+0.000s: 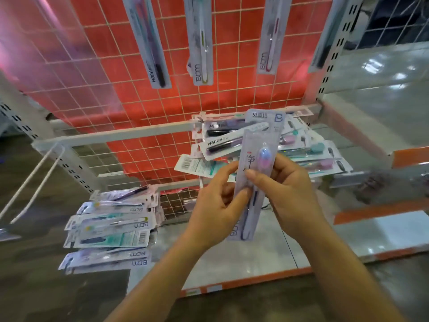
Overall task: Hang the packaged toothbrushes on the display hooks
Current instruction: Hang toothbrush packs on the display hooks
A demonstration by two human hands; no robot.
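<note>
Both hands on one packaged toothbrush [251, 159], held near upright w/ a slight tilt, in front of the wire grid [92, 77] & below the row already hung. The left grip [218, 205] pinches the pack's left edge approx mid-length, thumb on the front. The right grip [292, 194] clamps the right side, thumb across the clear blister, fingers behind. Pack = long narrow card w/ clear plastic blister, printed header on top, pastel blue-pink brush head, dark handle lower down. Looks v. light. The card is thin & prob flexes if held by one end; the blister is glossy, so prob slick, & may dent if squeezed hard. Best hold, I'd say: both edges up near the header, just under the hang hole, so the top stays stiff & the hole can be aimed. The hole itself is too blurred to make out. Hung packs [200, 43] dangle flat against the grid w/ red backing [232, 77]; the hooks are cut off above the frame. More stock: a loose fanned heap [301, 147] on the rack just behind the hands, & a neater stack [111, 228] low left by the edge of the glossy white shelf [255, 263]. Grid wire is thin, white, square mesh; uprights are perforated metal.
</note>
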